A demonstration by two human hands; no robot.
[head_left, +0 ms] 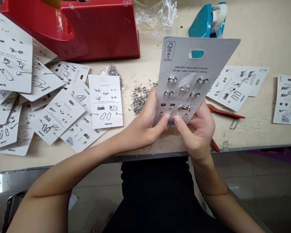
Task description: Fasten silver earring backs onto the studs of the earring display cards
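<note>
I hold a grey-white earring card (pixel 196 74) upright above the table edge, its back side toward me, with several silver earring backs showing through it. My left hand (pixel 145 124) grips its lower left corner, thumb pressed on the card's bottom row. My right hand (pixel 196 132) grips the lower right part, thumb meeting the left thumb near the bottom edge. Both hands are closed on the card.
Several finished earring cards (pixel 106 101) lie spread at the left. A heap of small silver parts (pixel 139 97) sits behind my left hand. A red tape dispenser (pixel 87 29), a blue tape dispenser (pixel 207 21), red pliers (pixel 224 111) and more cards (pixel 237 85) are on the table.
</note>
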